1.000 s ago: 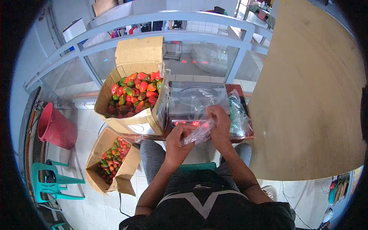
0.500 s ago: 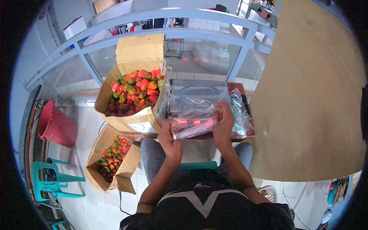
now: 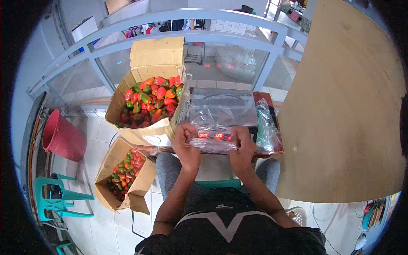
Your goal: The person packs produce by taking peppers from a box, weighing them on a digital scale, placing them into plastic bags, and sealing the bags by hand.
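Observation:
A clear plastic bag (image 3: 213, 145) is stretched between my two hands. My left hand (image 3: 186, 142) pinches its left end, and my right hand (image 3: 243, 146) grips the right end, fingers closed on both. Behind the bag stands a digital scale (image 3: 225, 111) with a flat platform; its red lit digits glow through the film. To the left of my left hand, a large cardboard box (image 3: 155, 47) holds many red, green and orange bell peppers (image 3: 148, 102). A heap of clear and greenish plastic bags (image 3: 265, 131) lies to the right of the scale.
A smaller cardboard box (image 3: 145, 180) of peppers sits on the tiled floor below the large one. At the left are a red bucket (image 3: 63, 136) and a green plastic chair (image 3: 55, 197). A tall brown board (image 3: 344, 106) rises at the right; a metal-framed glass railing (image 3: 229, 37) runs behind.
My hands have drawn slightly closer together and the bag now hangs more level between them. My left hand rose a little; my right hand came down and toward me.

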Demonstrator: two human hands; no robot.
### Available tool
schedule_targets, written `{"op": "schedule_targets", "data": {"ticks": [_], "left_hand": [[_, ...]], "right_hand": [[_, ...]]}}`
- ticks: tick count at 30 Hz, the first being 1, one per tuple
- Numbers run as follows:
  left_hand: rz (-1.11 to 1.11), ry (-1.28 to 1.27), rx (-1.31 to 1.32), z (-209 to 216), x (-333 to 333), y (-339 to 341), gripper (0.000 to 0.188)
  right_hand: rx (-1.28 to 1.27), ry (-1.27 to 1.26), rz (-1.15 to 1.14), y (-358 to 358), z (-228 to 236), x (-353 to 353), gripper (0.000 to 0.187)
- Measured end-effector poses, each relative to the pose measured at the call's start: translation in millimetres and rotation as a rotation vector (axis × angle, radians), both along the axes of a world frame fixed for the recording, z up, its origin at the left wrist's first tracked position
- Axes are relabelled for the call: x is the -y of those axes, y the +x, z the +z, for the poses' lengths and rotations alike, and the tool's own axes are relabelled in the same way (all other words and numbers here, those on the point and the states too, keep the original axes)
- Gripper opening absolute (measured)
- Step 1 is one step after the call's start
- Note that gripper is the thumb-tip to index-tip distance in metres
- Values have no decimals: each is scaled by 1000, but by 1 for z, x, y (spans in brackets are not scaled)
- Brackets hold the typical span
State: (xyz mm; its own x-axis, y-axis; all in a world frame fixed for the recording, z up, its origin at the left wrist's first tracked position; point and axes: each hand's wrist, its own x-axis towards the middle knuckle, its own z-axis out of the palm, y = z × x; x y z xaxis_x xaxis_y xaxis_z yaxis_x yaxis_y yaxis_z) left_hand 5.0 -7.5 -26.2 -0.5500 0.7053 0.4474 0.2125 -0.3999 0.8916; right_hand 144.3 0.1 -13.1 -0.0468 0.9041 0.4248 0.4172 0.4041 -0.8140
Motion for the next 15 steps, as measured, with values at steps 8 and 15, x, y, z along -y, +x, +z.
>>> {"op": "schedule_targets", "data": {"ticks": [8,15], "left_hand": [[-227,-36,-104,4,11,5,24],[-86,-32,-108,-7,1,5,23]], "right_hand": [[-21,76,-147,1,-10,-24,25],[133,150,-14,6,-15,-19,22]]}}
